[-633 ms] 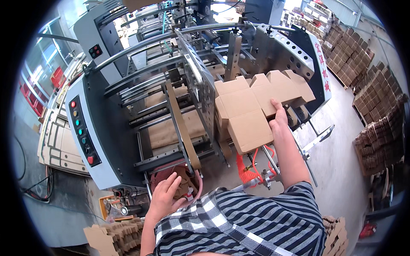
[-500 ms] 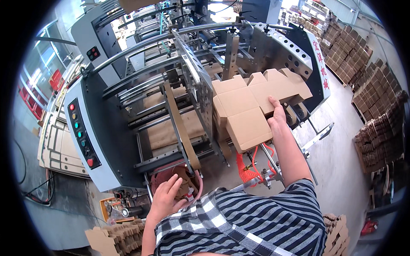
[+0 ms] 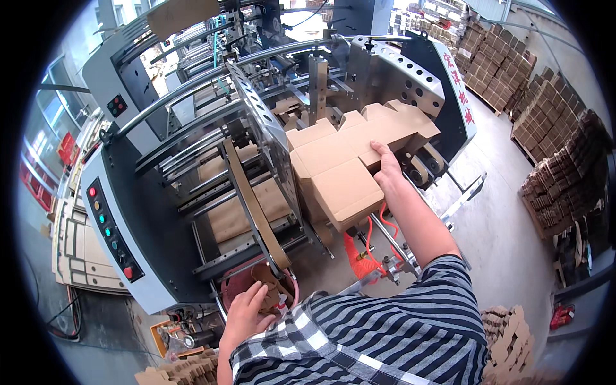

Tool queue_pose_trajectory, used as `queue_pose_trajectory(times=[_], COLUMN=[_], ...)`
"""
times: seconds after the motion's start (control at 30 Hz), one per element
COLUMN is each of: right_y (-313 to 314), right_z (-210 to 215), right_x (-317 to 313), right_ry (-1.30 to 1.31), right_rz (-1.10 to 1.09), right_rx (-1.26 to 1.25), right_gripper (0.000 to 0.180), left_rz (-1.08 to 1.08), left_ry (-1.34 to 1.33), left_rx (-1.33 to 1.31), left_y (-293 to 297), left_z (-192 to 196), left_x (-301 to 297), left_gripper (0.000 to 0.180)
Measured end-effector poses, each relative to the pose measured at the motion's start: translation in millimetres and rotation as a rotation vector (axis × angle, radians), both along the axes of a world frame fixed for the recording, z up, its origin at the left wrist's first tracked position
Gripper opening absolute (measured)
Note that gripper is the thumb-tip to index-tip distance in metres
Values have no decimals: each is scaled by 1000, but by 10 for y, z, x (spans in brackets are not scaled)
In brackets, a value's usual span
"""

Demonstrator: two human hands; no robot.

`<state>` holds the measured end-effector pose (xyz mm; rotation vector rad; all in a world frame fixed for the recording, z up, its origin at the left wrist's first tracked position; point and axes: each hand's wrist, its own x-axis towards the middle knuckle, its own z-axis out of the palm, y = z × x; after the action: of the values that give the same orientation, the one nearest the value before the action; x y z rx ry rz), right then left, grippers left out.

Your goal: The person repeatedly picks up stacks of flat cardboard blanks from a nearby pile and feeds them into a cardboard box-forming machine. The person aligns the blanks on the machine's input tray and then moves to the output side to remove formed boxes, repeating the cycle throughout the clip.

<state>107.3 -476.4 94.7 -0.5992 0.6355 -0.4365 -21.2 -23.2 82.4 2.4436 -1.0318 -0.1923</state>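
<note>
The lower part of the stack of flat brown cardboard box blanks [image 3: 340, 173] is hidden behind the perforated grey metal side plate [image 3: 269, 147] of the feeder. The palm of the right hand [image 3: 387, 172] is concealed against the stack's edge, so the grip cannot be made out. The fingertips of the left hand [image 3: 247, 314] are laid over a dark red rounded machine part [image 3: 234, 289], most of which is covered. The brown cardboard pile [image 3: 183, 371] at the bottom is cut off by the picture's rim. The far pallets of stacked brown cartons [image 3: 494, 64] are too small to be told apart.
</note>
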Motion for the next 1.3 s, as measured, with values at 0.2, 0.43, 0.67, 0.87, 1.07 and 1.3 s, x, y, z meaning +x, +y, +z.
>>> queue_pose_trajectory(times=[0.2,0.43,0.67,0.87,1.07,1.3], right_y=[-96,-270,-300,-263,-593,-1142], right_z=[-96,-333,-579,-505,-160,-18], right_x=[303,878,1251,1145,617,718], right_ry=[20,26,114,175,601,489], right_rz=[19,6,-11,244,696,-223], right_rx=[26,13,-63,-10,-395,-405], right_gripper=[48,42,43,43,110,86], left_rz=[-29,-24,8,29,49,26], left_ry=[-7,23,37,49,119,132], left_rx=[23,48,51,58,70,66], left_y=[47,60,70,83,53,-1], left_z=[-93,-135,-121,-166,-172,-194], left_x=[35,39,47,33,45,94], left_gripper=[73,72,73,73,70,66])
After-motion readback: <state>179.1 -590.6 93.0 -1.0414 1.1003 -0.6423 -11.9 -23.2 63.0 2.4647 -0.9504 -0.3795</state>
